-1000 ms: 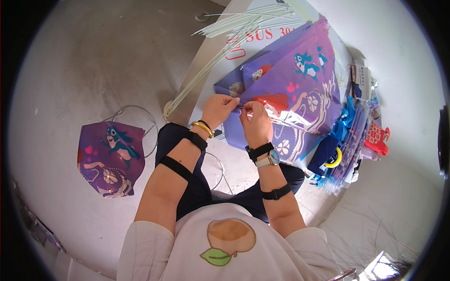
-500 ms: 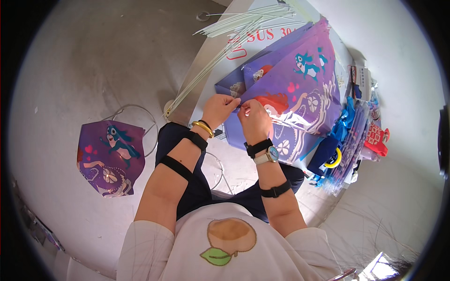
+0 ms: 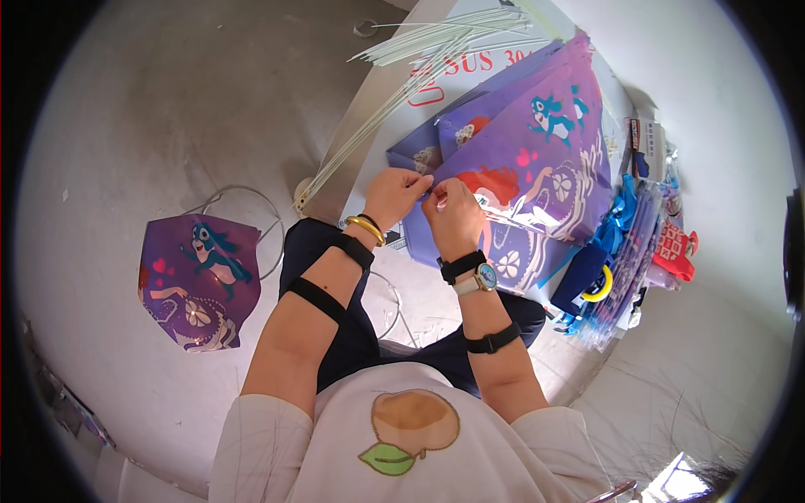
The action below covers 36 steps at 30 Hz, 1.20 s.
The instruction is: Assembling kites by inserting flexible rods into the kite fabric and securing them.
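Note:
A pile of purple printed sheets, with red-haired figures, pink hearts and blue animals on them, lies fanned out on a white board in front of me. My left hand pinches thumb against fingers at the near left corner of the top sheet. Close beside it, my right hand is closed with curled fingers on the same corner. A dark bit of the sheet's edge shows between the fingertips. Whether a smaller piece is pinched there too is hidden.
Thin pale rods lie in a loose bundle across the white board. At left on the floor is another purple printed piece beside a looped wire. Blue ribbons, plastic-wrapped packs and a yellow ring crowd the right side.
Both hands stay at the sheet's corner with nearly the same pinch. My right fingers have shifted very slightly; the pile looks unchanged.

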Motion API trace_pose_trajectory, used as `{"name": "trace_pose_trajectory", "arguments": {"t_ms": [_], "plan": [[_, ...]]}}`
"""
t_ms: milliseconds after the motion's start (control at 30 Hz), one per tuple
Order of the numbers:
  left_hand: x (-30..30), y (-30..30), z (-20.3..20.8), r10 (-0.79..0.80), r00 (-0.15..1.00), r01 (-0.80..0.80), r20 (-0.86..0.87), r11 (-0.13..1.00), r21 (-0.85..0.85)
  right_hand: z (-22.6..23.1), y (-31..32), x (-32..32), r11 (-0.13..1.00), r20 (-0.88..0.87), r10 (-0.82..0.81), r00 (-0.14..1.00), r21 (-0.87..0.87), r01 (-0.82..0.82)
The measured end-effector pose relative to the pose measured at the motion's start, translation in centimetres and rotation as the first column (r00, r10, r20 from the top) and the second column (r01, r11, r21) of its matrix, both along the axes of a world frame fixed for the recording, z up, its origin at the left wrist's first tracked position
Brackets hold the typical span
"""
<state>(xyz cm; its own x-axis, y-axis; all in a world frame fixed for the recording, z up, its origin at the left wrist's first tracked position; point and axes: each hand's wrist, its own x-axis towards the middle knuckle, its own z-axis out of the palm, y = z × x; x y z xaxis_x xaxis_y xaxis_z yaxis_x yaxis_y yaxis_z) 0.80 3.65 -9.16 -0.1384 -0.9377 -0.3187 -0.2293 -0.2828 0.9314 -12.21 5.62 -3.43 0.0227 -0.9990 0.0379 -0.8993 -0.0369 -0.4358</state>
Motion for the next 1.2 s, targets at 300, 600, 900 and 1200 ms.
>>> {"name": "trace_pose_trajectory", "arguments": {"t_ms": [300, 600, 900, 1200], "plan": [[0.2, -0.1, 0.1, -0.014, 0.999, 0.014, 0.035, 1.000, 0.007, 1.1, 1.0, -0.4, 0.998, 0.203, -0.052, 0.978, -0.016, 0.057], [0.1, 0.0, 0.5, -0.002, 1.000, 0.003, 0.012, 1.000, -0.002, 0.1, 1.3, 0.1, 0.994, 0.146, -0.039, 0.988, -0.091, 0.053], [0.0, -0.1, 0.4, -0.012, 1.000, 0.012, 0.016, 1.000, 0.024, -0.1, 1.0, -0.7, 0.998, 0.227, -0.038, 0.973, -0.034, 0.047], [0.1, 0.1, 0.4, -0.014, 1.000, 0.013, 0.017, 1.000, 0.013, 1.0, -0.4, -0.8, 0.994, 0.144, -0.011, 0.989, 0.108, -0.005]]}}
